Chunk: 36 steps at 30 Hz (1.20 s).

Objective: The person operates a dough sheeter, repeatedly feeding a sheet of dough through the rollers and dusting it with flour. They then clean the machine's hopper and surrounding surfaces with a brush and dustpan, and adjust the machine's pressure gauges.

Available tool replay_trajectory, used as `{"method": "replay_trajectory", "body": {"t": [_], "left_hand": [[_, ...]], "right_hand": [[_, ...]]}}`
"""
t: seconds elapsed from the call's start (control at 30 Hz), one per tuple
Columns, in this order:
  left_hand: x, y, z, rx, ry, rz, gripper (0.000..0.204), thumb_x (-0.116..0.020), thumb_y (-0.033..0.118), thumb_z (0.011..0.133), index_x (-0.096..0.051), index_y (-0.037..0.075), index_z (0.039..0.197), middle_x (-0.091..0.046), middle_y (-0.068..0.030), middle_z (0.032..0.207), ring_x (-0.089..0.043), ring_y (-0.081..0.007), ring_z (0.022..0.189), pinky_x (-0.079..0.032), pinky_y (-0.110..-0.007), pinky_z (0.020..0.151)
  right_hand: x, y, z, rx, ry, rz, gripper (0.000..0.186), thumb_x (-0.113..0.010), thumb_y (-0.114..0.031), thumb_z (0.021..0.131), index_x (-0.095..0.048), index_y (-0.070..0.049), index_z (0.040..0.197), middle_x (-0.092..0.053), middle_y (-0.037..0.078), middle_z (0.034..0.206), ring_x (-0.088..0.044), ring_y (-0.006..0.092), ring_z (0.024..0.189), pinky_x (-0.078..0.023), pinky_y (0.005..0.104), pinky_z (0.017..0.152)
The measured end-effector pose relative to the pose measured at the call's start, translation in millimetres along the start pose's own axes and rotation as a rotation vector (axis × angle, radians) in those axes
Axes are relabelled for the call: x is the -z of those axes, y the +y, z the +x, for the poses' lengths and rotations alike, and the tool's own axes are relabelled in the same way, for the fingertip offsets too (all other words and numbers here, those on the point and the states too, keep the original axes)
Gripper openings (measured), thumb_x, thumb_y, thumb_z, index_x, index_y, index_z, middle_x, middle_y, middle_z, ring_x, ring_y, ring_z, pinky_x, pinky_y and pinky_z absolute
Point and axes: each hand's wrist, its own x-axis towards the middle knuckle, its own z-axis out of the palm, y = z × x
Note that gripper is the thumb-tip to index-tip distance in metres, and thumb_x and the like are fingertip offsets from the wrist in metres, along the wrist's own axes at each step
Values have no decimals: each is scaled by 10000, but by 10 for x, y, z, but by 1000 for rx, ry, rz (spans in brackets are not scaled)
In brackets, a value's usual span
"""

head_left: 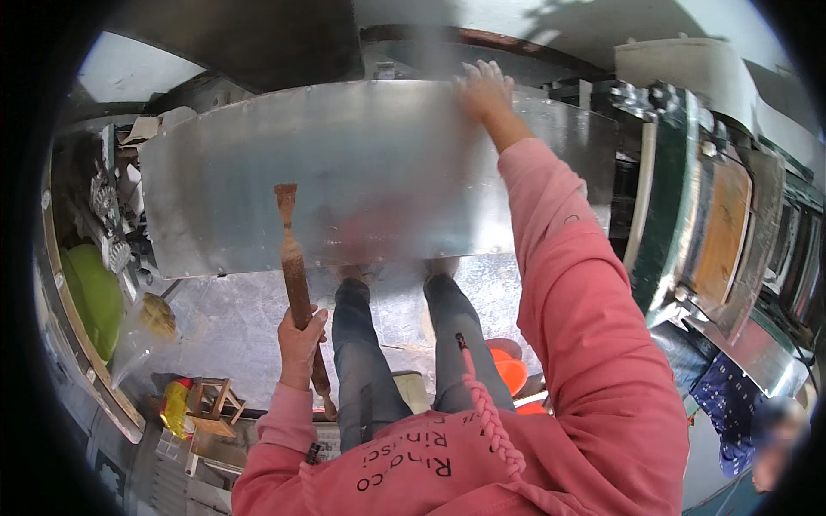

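My left hand (301, 344) is closed around a brown wooden rolling pin (295, 279) with narrowed handles. The pin stands nearly upright in the picture, its far end over the near part of a metal-topped table (258, 155). My right arm reaches across that table. At its far edge, my right hand (486, 90) has its fingers apart, with white powder on them and nothing visibly held. Beside the right hand, a pale blurred streak runs upward; what it is cannot be made out. A reddish reflection shows in the metal surface.
A green-framed machine (671, 206) with an orange-brown panel stands close on the right. Left are metal gear-like parts (103, 202), a green basin (90, 297) and a clear plastic bag (146, 331). A small wooden stool (215, 404) and orange containers (509, 371) are low down. Another person is at the right rim.
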Motion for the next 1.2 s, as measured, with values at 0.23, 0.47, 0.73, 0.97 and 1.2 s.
{"method": "replay_trajectory", "body": {"t": [0.23,0.47,0.73,0.97,1.2], "left_hand": [[161,-65,411,-47,105,48,193,-683,144,798,-522,49,848,-507,-7,688,-504,-103,559,-445,-238,518],[-45,-44,493,49,86,-2,171,-689,118,804,-530,65,839,-519,-5,689,-514,-94,558,-467,-237,533],[-177,-33,711,-13,34,150,166,-672,107,816,-509,78,835,-510,3,693,-519,-96,579,-462,-236,547],[-450,-81,699,-18,-58,167,180,-677,130,808,-509,66,830,-515,-7,690,-520,-109,580,-446,-252,554],[-305,-34,613,-99,24,156,208,-716,86,765,-519,47,817,-539,-14,679,-525,-106,578,-450,-252,539]], "right_hand": [[-263,23,205,21,-211,-16,548,-313,-463,932,-662,-53,1035,-625,158,1105,-563,329,1074,-379,449,961],[-387,425,-598,-115,349,141,575,-445,-406,874,-396,-55,1327,-343,157,1413,-222,303,1360,-118,579,1063],[-549,1533,-1146,-634,293,132,623,-413,-381,886,-296,-25,1384,-256,197,1458,-197,328,1367,-115,528,1091],[-666,1095,-1972,-4,284,107,550,-539,-369,814,-454,-70,1267,-488,155,1237,-427,287,1180,-266,442,1027],[-861,2107,-2425,-619,164,-49,655,-435,-369,910,-226,-6,1414,-251,216,1449,-203,341,1357,-177,487,1074]]}}
